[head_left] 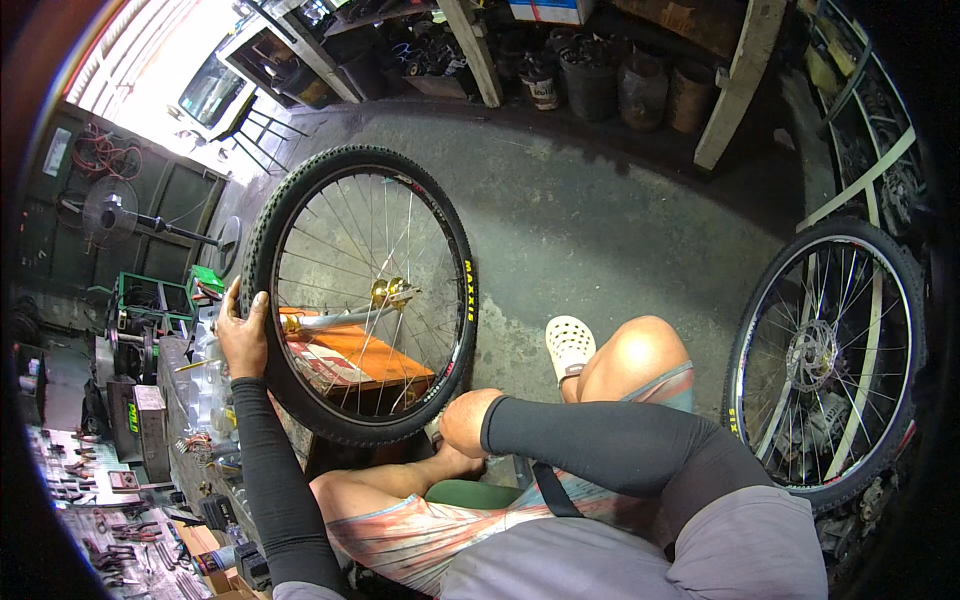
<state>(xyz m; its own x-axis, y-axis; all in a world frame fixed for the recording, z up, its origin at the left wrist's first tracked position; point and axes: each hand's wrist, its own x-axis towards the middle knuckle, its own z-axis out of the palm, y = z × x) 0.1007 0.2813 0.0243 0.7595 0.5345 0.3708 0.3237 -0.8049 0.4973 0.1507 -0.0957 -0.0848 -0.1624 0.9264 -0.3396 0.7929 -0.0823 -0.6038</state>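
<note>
A bicycle wheel [462,320] with a knobbly black tire and thin spokes stands tilted in front of me, left of centre. At its middle is a gold hub [384,292]. My left hand [243,335] grips the tire's left side, thumb and fingers against the rubber. My right hand [470,422] is at the tire's lower right edge, its back toward me and its fingers hidden. Through the spokes shows a silver tube [345,320] with a gold end, above an orange surface [385,350].
A second wheel [735,385] with a disc rotor leans at the right. Buckets [590,85] line the far shelf. To the left are a fan [110,210], a cluttered bench [185,410] and many hand tools [130,535]. My shoe [570,343] rests on the concrete floor [600,220].
</note>
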